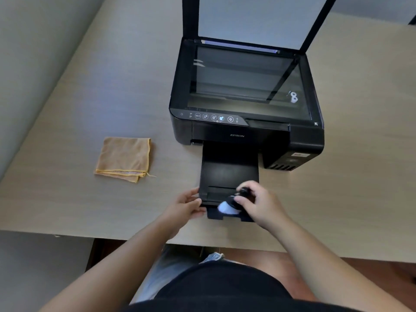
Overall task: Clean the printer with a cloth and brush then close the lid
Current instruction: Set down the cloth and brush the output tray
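Observation:
A black printer (pixel 245 129) stands on a pale wooden table (pixel 90 97). Its scanner lid (pixel 252 19) is raised upright and the glass (pixel 245 79) lies bare. The black output tray (pixel 227 174) is pulled out toward me. My right hand (pixel 261 203) grips a small black-handled brush (pixel 229 204) whose white bristles touch the tray's front end. My left hand (pixel 186 206) holds the tray's front left corner between thumb and fingers. A folded orange cloth (pixel 125 157) lies on the table left of the printer, apart from both hands.
The table's near edge (pixel 112 236) runs just below my hands. A grey wall or floor strip (pixel 29 52) borders the table on the left. My lap and dark shirt (pixel 213 287) fill the bottom of the view.

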`<state>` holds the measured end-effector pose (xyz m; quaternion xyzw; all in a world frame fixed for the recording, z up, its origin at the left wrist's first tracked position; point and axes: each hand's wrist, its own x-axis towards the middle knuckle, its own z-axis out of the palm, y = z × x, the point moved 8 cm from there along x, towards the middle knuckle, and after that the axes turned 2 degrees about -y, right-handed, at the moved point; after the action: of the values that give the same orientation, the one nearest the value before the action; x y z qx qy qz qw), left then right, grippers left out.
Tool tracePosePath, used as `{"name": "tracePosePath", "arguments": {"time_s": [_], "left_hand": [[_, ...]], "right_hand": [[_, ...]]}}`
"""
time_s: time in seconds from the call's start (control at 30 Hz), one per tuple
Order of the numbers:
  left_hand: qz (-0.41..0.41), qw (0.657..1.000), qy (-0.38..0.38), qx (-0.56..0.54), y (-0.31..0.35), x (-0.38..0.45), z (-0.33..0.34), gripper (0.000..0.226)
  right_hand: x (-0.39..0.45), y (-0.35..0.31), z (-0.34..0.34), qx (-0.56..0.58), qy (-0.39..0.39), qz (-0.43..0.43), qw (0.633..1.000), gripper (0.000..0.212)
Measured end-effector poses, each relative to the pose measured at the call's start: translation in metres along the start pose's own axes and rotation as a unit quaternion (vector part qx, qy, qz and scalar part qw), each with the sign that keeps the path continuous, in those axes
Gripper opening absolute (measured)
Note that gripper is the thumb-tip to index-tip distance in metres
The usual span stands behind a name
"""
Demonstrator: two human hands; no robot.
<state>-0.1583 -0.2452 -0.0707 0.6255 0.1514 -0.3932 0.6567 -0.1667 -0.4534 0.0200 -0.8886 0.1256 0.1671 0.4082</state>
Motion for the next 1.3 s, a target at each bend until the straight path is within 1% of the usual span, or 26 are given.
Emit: {"name": "tracePosePath", "arguments": {"time_s": [0.1, 0.2, 0.27, 0.37, 0.4, 0.47, 0.5, 0.57, 0.63, 0.67, 0.7, 0.77, 0.83, 0.87, 0.9, 1.0, 1.03, 1.07, 1.1, 1.17, 1.23, 1.3], "left_hand": [[0.013, 1.0, 0.005, -0.006, 0.004, -0.003, 0.004, 0.04], [0.027, 1.0, 0.016, 0.002, 0.003, -0.001, 0.005, 0.04], [0.035, 0.999, 0.017, 0.007, -0.001, 0.001, 0.004, 0.042], [0.044, 0.998, 0.029, 0.02, -0.003, 0.003, 0.003, 0.044], [0.047, 0.998, 0.032, 0.021, -0.002, 0.003, 0.003, 0.043], [0.051, 0.998, 0.032, 0.014, -0.001, 0.003, 0.005, 0.042], [0.052, 0.998, 0.03, 0.007, -0.001, 0.003, 0.006, 0.041], [0.055, 0.998, 0.032, -0.001, -0.002, 0.003, 0.007, 0.04], [0.057, 0.998, 0.034, -0.004, -0.003, 0.004, 0.006, 0.04], [0.058, 0.998, 0.033, -0.005, -0.003, 0.004, 0.006, 0.04], [0.06, 0.998, 0.033, -0.004, -0.003, 0.005, 0.005, 0.04], [0.064, 0.997, 0.034, 0.0, -0.003, 0.004, 0.005, 0.04], [0.068, 0.997, 0.034, 0.002, -0.003, 0.003, 0.005, 0.04], [0.069, 0.997, 0.036, -0.001, -0.003, 0.002, 0.005, 0.04], [0.069, 0.997, 0.039, -0.004, -0.003, 0.002, 0.006, 0.041], [0.068, 0.997, 0.046, -0.003, -0.003, 0.002, 0.006, 0.038], [0.067, 0.997, 0.047, -0.004, -0.003, 0.003, 0.005, 0.039], [0.066, 0.997, 0.045, -0.006, -0.003, 0.002, 0.005, 0.039], [0.067, 0.997, 0.043, -0.007, -0.002, 0.002, 0.005, 0.039], [0.071, 0.997, 0.044, -0.003, -0.001, 0.0, 0.005, 0.039], [0.07, 0.997, 0.045, 0.0, 0.0, -0.002, 0.005, 0.04], [0.07, 0.996, 0.046, 0.001, 0.0, -0.002, 0.005, 0.04]], "right_hand": [[0.009, -0.038, 0.04, -0.008, -0.078, -0.074, 0.994, 0.013], [0.013, -0.043, 0.046, -0.028, -0.143, -0.084, 0.986, 0.012], [0.017, -0.024, 0.027, -0.062, -0.143, -0.064, 0.986, 0.013], [0.019, 0.013, -0.01, -0.091, -0.088, -0.002, 0.992, 0.012], [0.018, 0.015, -0.013, -0.087, -0.072, 0.001, 0.994, 0.011], [0.015, 0.002, 0.002, -0.053, -0.065, -0.026, 0.996, 0.011], [0.013, -0.008, 0.016, -0.031, -0.077, -0.04, 0.996, 0.012], [0.007, -0.024, 0.042, -0.006, -0.129, -0.06, 0.99, 0.012], [0.008, -0.022, 0.047, -0.024, -0.183, -0.056, 0.981, 0.014], [0.012, -0.014, 0.038, -0.033, -0.186, -0.044, 0.981, 0.015], [0.017, -0.005, 0.027, -0.034, -0.175, -0.028, 0.984, 0.016], [0.025, 0.01, 0.003, -0.025, -0.127, -0.001, 0.992, 0.016], [0.028, 0.008, -0.005, -0.015, -0.071, -0.008, 0.997, 0.015], [0.027, 0.0, 0.001, -0.01, -0.065, -0.024, 0.998, 0.015], [0.024, -0.009, 0.012, -0.008, -0.08, -0.042, 0.996, 0.014], [0.01, -0.031, 0.042, -0.002, -0.178, -0.078, 0.981, 0.012], [0.01, -0.029, 0.04, -0.017, -0.194, -0.078, 0.978, 0.012], [0.012, -0.023, 0.032, -0.04, -0.196, -0.075, 0.977, 0.013], [0.015, -0.013, 0.02, -0.055, -0.187, -0.065, 0.979, 0.013], [0.019, 0.007, -0.007, -0.046, -0.143, -0.034, 0.988, 0.014], [0.021, 0.014, -0.027, -0.026, -0.064, -0.024, 0.997, 0.014], [0.023, 0.004, -0.026, -0.025, 0.0, -0.04, 0.999, 0.013]]}}
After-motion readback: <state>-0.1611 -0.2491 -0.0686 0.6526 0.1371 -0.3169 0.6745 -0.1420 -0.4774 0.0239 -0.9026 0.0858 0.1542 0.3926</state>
